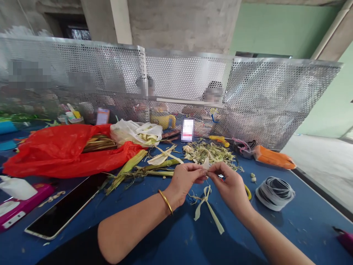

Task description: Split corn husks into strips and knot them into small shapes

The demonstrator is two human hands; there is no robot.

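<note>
My left hand [185,181], with a gold bangle on the wrist, pinches a small pale piece of dried husk [206,163]. My right hand [228,186] meets it fingertip to fingertip and grips the same piece from the right. Most of the piece is hidden behind the fingers; a pointed tip sticks up between them. Below the hands, a knotted pale husk strip [214,216] lies on the blue table [165,239]. A yellow loop [248,192] shows partly behind my right hand. Just beyond the hands is a heap of shredded husk [211,152].
Left: a red plastic bag [55,149], husk stalks [127,171], a dark-screened phone [66,206] and a purple power strip [16,213]. Right: a spool of twine [275,193] and an orange packet [274,157]. A perforated metal screen [187,73] stands behind, with people beyond it.
</note>
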